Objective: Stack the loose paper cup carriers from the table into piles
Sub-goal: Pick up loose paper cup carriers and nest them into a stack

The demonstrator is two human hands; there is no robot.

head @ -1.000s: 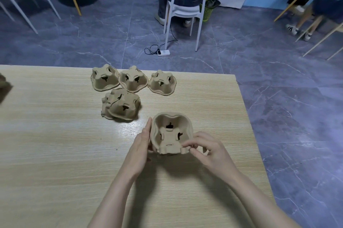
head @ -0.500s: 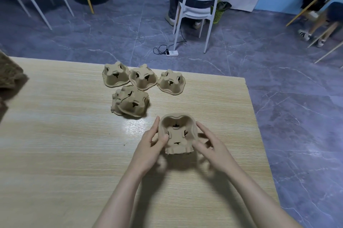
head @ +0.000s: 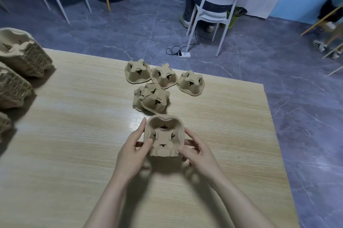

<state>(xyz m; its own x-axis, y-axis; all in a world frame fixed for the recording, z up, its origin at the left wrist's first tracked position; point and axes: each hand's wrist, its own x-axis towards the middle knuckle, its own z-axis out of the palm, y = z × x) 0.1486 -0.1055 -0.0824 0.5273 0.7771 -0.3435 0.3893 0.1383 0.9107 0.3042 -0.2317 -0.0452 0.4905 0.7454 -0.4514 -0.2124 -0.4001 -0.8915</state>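
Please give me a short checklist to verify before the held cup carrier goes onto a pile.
1. Both hands grip the held carrier: left hand, right hand: ok.
2. Carrier lifted off the wooden table: cannot tell.
3. Opening faces the camera, unlike the four upside-down loose carriers, for example the right one: not ok.
4. Nearest pair nested straight: not ok, offset.
5. Tall piles at the left edge in view: ok.

Both hands held one paper cup carrier above the wooden table, open side toward the camera: left hand gripping its left edge, right hand its right. Beyond lay loose carriers. Tall piles stood at far left.
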